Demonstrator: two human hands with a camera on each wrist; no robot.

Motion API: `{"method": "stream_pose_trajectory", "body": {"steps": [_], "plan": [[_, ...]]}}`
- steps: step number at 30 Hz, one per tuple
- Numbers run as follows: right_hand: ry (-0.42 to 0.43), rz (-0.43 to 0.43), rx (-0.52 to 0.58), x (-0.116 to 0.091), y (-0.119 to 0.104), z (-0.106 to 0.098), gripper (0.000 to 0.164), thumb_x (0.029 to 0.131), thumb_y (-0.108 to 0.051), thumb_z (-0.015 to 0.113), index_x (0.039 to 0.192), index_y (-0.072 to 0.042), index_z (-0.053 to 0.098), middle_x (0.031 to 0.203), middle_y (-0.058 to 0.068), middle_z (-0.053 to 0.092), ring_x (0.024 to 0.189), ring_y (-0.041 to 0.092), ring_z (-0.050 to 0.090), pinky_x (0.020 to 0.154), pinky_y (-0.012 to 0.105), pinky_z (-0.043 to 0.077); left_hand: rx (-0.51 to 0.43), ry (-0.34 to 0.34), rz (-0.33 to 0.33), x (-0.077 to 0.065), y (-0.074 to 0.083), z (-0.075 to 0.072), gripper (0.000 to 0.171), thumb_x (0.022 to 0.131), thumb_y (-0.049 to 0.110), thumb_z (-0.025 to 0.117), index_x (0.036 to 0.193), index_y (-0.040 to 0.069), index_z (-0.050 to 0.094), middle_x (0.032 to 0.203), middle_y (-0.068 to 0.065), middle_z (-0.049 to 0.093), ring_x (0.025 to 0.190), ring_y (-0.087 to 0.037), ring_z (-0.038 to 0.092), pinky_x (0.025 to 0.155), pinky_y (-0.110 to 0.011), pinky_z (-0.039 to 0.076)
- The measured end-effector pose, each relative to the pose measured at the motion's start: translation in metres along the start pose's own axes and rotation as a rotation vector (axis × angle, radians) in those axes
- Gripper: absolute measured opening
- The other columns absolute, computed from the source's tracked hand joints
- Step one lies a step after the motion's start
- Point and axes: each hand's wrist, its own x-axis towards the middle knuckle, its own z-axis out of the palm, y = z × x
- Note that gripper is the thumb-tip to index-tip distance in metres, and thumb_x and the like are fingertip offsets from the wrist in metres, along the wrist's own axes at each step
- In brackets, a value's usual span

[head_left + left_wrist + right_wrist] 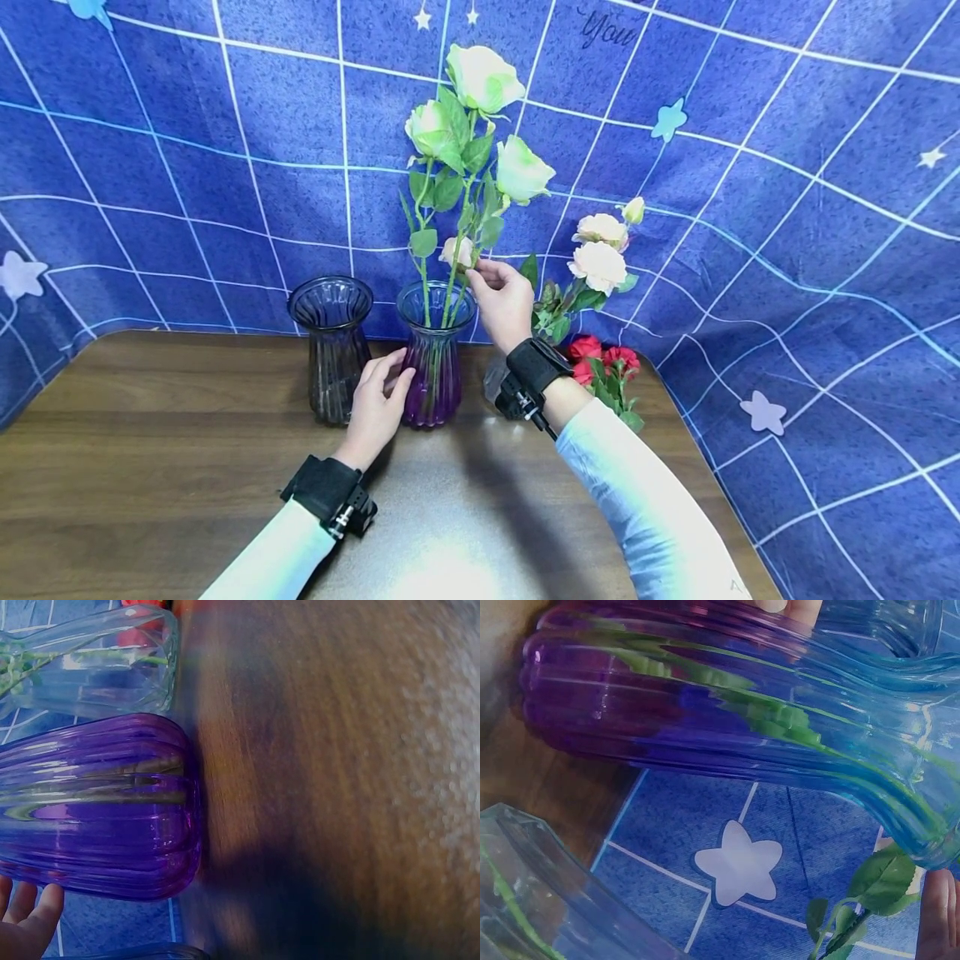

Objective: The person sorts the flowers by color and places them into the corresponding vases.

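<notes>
A ribbed vase (432, 387), purple below and blue at the rim, stands upright with green-white roses (486, 79) rising from it. My left hand (375, 408) rests its fairly straight fingertips against the vase's left side; those fingers (37, 915) also show in the left wrist view. Above the rim, my right hand (506, 302) pinches at a small pale pink rose (456, 252) among the green stems. Its exact grip is partly hidden. Stems show through the vase wall (727, 712) in the right wrist view.
A dark grey ribbed vase (333, 358) stands to the left. On the right, a clear vase (112, 667), partly behind my right wrist, has stems inside. Pink roses (600, 265) and red flowers (618, 362) are there too. Blue patterned cloth (247, 208) hangs behind the wooden table (150, 467).
</notes>
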Motion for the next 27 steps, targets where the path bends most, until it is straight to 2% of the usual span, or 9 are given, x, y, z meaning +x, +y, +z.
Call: {"method": "stream_pose_trajectory", "body": {"steps": [6, 11, 17, 23, 27], "plan": [[-0.002, 0.004, 0.020, -0.002, 0.003, -0.006, 0.022, 0.086, -0.015, 0.067, 0.103, -0.001, 0.070, 0.091, 0.016, 0.071, 0.076, 0.022, 0.065, 0.063, 0.017, 0.053, 0.014, -0.013, -0.013, 0.000, -0.001, 0.000, 0.032, 0.093, 0.012, 0.057, 0.124, 0.003, 0.057, 0.115, -0.016, 0.054, 0.110, -0.024, 0.056, 0.090, -0.018, 0.050], [0.014, 0.006, 0.009, -0.006, 0.005, -0.012, 0.020, 0.085, -0.014, 0.068, 0.100, -0.001, 0.071, 0.088, 0.015, 0.071, 0.069, 0.010, 0.062, 0.060, 0.013, 0.048, 0.025, -0.018, -0.007, 0.000, 0.000, -0.001, 0.032, 0.093, 0.012, 0.057, 0.124, 0.003, 0.057, 0.115, -0.016, 0.054, 0.109, -0.023, 0.055, 0.090, -0.017, 0.051], [-0.001, -0.009, 0.035, -0.014, 0.007, -0.019, 0.020, 0.084, -0.012, 0.067, 0.098, 0.001, 0.070, 0.083, 0.018, 0.070, 0.060, 0.000, 0.054, 0.056, 0.012, 0.045, 0.031, -0.006, -0.003, -0.001, -0.001, -0.003, 0.031, 0.093, 0.011, 0.058, 0.123, 0.002, 0.058, 0.114, -0.016, 0.055, 0.109, -0.024, 0.056, 0.086, -0.006, 0.048], [-0.029, -0.009, 0.091, -0.022, 0.008, -0.033, 0.022, 0.084, -0.009, 0.066, 0.100, 0.005, 0.068, 0.084, 0.021, 0.069, 0.059, 0.001, 0.057, 0.057, 0.013, 0.051, 0.047, -0.001, 0.000, -0.001, 0.000, -0.004, 0.031, 0.092, 0.011, 0.058, 0.121, 0.000, 0.058, 0.113, -0.016, 0.056, 0.106, -0.024, 0.057, 0.083, -0.008, 0.049], [-0.018, 0.009, 0.115, -0.025, 0.011, -0.044, 0.021, 0.084, -0.009, 0.067, 0.101, 0.003, 0.069, 0.086, 0.024, 0.068, 0.060, 0.004, 0.060, 0.057, 0.014, 0.053, 0.063, -0.007, 0.010, -0.001, -0.001, -0.005, 0.030, 0.092, 0.012, 0.059, 0.120, 0.001, 0.059, 0.114, -0.016, 0.057, 0.105, -0.025, 0.058, 0.080, -0.005, 0.048]]}}
